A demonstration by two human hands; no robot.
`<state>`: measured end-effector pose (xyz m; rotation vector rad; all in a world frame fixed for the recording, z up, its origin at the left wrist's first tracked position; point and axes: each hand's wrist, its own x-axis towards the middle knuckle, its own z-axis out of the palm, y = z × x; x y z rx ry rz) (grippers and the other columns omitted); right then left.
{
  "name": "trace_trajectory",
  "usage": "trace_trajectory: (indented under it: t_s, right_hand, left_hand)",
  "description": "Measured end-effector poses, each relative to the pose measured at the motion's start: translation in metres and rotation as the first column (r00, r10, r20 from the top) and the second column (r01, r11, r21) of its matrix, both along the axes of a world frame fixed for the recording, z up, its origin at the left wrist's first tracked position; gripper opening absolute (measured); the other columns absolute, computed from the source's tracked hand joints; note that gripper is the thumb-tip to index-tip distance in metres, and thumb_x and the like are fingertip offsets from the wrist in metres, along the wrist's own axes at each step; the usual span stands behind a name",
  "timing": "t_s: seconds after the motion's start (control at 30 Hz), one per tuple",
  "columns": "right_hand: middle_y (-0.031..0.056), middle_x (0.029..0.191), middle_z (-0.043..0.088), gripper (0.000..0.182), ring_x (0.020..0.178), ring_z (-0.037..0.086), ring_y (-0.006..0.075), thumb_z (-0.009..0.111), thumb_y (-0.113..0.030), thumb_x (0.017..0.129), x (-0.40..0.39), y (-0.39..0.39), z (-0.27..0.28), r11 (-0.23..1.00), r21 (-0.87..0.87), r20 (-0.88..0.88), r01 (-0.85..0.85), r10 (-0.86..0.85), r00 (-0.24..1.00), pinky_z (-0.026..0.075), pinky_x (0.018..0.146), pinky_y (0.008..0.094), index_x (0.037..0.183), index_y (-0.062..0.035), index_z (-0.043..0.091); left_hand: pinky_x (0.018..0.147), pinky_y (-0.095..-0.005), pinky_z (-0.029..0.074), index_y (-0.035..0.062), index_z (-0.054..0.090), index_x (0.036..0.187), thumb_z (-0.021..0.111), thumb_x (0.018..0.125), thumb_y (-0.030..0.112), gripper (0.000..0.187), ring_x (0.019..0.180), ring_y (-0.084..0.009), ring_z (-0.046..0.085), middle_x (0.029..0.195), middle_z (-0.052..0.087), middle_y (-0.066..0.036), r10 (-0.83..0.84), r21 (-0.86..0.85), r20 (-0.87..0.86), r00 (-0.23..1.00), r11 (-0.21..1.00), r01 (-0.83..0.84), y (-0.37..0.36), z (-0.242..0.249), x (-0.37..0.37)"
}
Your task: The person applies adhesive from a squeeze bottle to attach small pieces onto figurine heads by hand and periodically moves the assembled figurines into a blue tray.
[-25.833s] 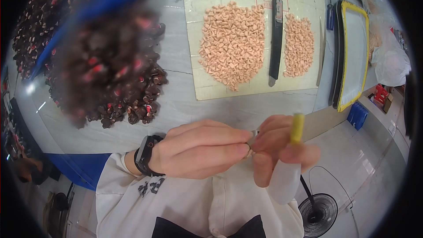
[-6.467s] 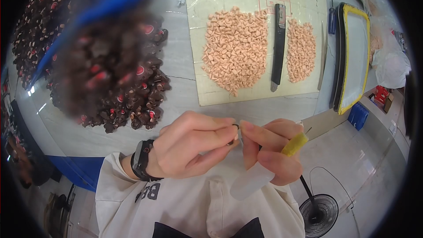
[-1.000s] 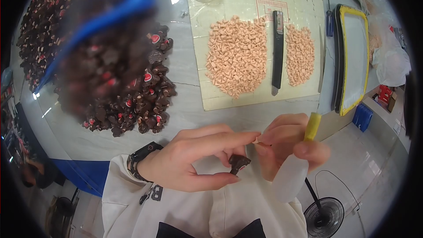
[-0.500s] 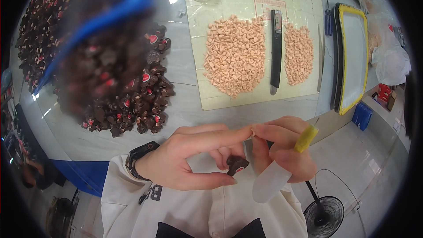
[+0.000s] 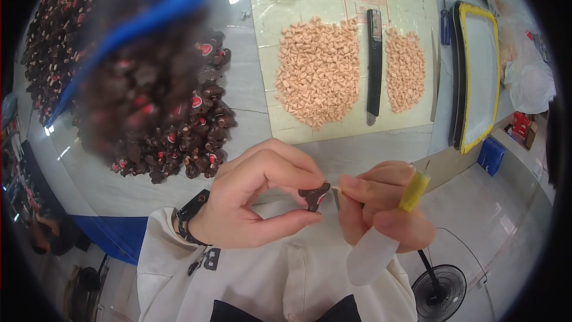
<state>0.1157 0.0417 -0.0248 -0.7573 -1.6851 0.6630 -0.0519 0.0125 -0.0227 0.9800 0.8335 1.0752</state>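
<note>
My left hand (image 5: 253, 194) pinches a small dark brown molded piece (image 5: 311, 197) with a red-and-white mark, between thumb and fingers. Close beside it, my right hand (image 5: 384, 203) holds a tiny peach-coloured piece (image 5: 336, 189) at its thumb and fingertip. That same hand also grips a translucent white squeeze bottle (image 5: 370, 261), whose yellow needle tip (image 5: 415, 192) points up and away. Ahead of the hands, a large pile of peach pieces (image 5: 317, 74) and a smaller pile (image 5: 405, 71) lie on a pale yellow board (image 5: 286, 136).
Dark brown pieces with red marks (image 5: 202, 137) heap at left, behind a blurred blue-edged shape (image 5: 143, 18) close to the camera. A black utility knife (image 5: 374, 71) separates the peach piles. Farther right are a screwdriver (image 5: 444, 27) and a yellow-rimmed tray (image 5: 496, 77).
My left index finger has left my right fingertips and now closes on the brown piece, which has turned and risen. The tiny peach piece now shows at my right fingertips.
</note>
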Motion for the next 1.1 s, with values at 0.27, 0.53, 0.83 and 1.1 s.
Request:
trace_trajectory:
  t_s: [0.27,0.53,0.83,1.1]
  right_hand:
    - [0.0182,0.078,0.064,0.026,0.051,0.053,0.0171,0.07,0.009,0.041,0.007,-0.001,0.002,0.997,-0.069,0.156,-0.029,0.039,0.987,0.033,0.042,0.0219,0.056,-0.0021,0.052]
    - [0.021,0.081,0.063,0.024,0.054,0.055,0.019,0.07,0.003,0.048,0.01,-0.003,0.001,0.993,-0.083,0.159,-0.09,0.102,0.982,0.037,0.044,0.0229,0.065,-0.0005,0.053]
    - [0.0238,0.09,0.062,0.031,0.068,0.06,0.0264,0.064,0.004,0.066,0.014,-0.005,0.003,0.96,-0.187,0.198,-0.207,0.243,0.95,0.044,0.05,0.0292,0.089,-0.0055,0.046]
    - [0.0132,0.088,0.064,0.035,0.079,0.05,0.0242,0.063,0.005,0.071,0.037,-0.002,-0.02,0.936,-0.025,0.334,0.35,-0.323,0.886,0.04,0.071,0.0331,0.09,-0.0087,0.037]
  left_hand:
    - [0.063,-0.0224,0.048,-0.002,0.053,0.091,0.073,0.063,-0.004,0.035,0.076,-0.0158,0.058,0.093,0.054,-0.017,0.076,0.186,-0.222,0.972,0.982,-0.034,0.0,-0.002,0.003]
    - [0.063,-0.0231,0.049,-0.0019,0.053,0.09,0.073,0.062,-0.004,0.035,0.076,-0.0167,0.059,0.092,0.054,-0.017,0.092,0.234,-0.275,0.957,0.972,-0.027,0.0,-0.004,0.003]
    - [0.065,-0.0242,0.047,-0.0006,0.053,0.091,0.07,0.064,-0.005,0.032,0.079,-0.0171,0.058,0.093,0.055,-0.015,0.114,0.215,-0.332,0.936,0.976,-0.043,-0.002,-0.001,0.004]
    - [0.066,-0.0255,0.052,-0.006,0.053,0.098,0.066,0.066,-0.007,0.035,0.075,-0.0184,0.059,0.093,0.051,-0.017,0.018,0.236,-0.279,0.96,0.97,0.051,0.002,-0.002,0.001]
